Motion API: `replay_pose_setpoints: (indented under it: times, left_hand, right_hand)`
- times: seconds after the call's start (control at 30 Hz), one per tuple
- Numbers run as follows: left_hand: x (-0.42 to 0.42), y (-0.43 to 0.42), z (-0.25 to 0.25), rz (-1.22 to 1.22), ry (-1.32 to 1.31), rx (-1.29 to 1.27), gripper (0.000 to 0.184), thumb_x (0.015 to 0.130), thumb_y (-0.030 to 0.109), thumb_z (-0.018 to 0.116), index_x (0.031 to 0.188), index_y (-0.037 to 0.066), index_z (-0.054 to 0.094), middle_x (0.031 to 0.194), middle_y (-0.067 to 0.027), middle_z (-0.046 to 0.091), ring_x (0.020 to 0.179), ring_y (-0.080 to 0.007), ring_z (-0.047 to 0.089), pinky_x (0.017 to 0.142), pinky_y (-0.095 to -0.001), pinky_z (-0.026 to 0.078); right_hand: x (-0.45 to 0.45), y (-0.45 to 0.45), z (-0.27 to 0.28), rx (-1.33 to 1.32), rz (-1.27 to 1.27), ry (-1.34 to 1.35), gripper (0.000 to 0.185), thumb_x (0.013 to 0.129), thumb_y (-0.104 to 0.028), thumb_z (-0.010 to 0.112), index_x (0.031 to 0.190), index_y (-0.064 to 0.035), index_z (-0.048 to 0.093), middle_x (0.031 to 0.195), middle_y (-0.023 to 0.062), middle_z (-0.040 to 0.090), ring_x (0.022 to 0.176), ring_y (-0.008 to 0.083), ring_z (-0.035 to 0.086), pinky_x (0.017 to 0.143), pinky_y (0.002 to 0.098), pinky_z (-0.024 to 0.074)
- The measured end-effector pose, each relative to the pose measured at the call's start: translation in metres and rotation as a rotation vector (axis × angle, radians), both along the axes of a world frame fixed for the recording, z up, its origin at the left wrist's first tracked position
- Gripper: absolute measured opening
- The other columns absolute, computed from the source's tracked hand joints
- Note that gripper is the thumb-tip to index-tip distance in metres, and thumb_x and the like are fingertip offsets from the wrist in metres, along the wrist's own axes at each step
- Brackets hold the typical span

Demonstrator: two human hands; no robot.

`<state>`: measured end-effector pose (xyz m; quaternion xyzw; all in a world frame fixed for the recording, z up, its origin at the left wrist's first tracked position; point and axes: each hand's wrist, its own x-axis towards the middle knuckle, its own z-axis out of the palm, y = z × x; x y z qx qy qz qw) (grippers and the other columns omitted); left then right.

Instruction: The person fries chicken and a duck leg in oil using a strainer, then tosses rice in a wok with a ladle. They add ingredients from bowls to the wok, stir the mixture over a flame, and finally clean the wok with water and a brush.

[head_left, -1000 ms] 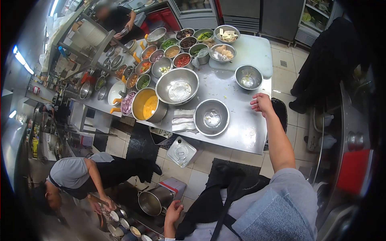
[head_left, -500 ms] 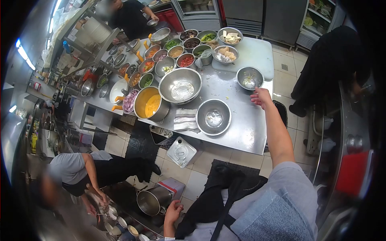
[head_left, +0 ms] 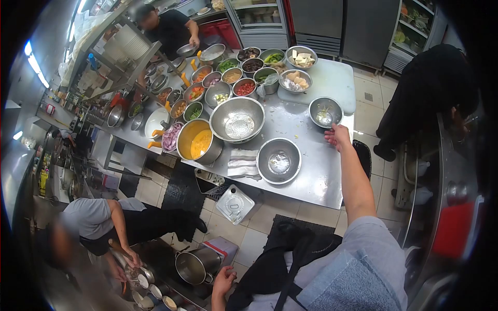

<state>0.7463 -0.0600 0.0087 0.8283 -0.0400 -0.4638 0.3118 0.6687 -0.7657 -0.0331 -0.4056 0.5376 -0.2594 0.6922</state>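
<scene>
My right hand (head_left: 338, 137) reaches out over the right end of the steel table. Its upper fingertips meet or nearly meet the near rim of a small steel bowl (head_left: 326, 112), while its other fingers are apart and hold nothing visible. Pale scraps lie in that bowl. My left hand (head_left: 224, 281) hangs low beside a tall steel pot (head_left: 193, 265), fingers loosely bent and apart, nothing in them. Left of my right hand stands a steel mixing bowl (head_left: 279, 160), with a larger steel bowl (head_left: 237, 119) behind it.
A folded striped cloth (head_left: 243, 163) lies beside a pot of yellow liquid (head_left: 201, 142). Several bowls of cut ingredients crowd the table's left. A white cutting board (head_left: 332, 83) is at the back. Co-workers stand at the back, left and right. A square tin (head_left: 234, 205) stands below.
The view has shifted slightly, so the table sits lower in it. My right hand stays by the small bowl's rim. At the back, a co-worker holding a bowl leans further into view.
</scene>
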Motion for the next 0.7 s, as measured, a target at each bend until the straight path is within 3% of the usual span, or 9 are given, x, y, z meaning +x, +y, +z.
replay_pose_setpoints:
  times: [0.23, 0.5, 0.7]
  left_hand:
    - [0.007, 0.002, -0.009, 0.021, 0.003, -0.021, 0.031, 0.093, 0.005, 0.055, 0.123, -0.001, 0.047, 0.097, -0.0160, 0.068, 0.088, -0.0197, 0.067, 0.076, -0.0289, 0.052]
    - [0.008, -0.004, -0.006, 0.013, 0.025, -0.011, 0.032, 0.092, 0.006, 0.056, 0.122, -0.001, 0.048, 0.094, -0.0139, 0.069, 0.081, -0.0166, 0.065, 0.071, -0.0275, 0.051]
    - [0.010, 0.006, -0.010, 0.031, 0.024, -0.004, 0.031, 0.091, 0.005, 0.056, 0.121, -0.002, 0.049, 0.093, -0.0146, 0.069, 0.084, -0.0179, 0.066, 0.073, -0.0283, 0.051]
  right_hand:
    - [-0.005, 0.004, 0.000, -0.032, -0.045, -0.027, 0.019, 0.095, -0.023, 0.053, 0.097, -0.0046, 0.049, 0.088, 0.0134, 0.064, 0.066, 0.0216, 0.067, 0.044, 0.0266, 0.0483]
    - [-0.021, 0.011, 0.000, -0.015, -0.070, -0.032, 0.012, 0.092, -0.019, 0.052, 0.096, -0.0074, 0.048, 0.081, 0.0025, 0.049, 0.066, 0.0227, 0.068, 0.044, 0.0276, 0.0476]
    - [-0.028, 0.008, -0.008, -0.002, -0.052, -0.041, 0.012, 0.091, -0.018, 0.052, 0.096, -0.0075, 0.047, 0.083, 0.0032, 0.049, 0.067, 0.0239, 0.068, 0.044, 0.0282, 0.0486]
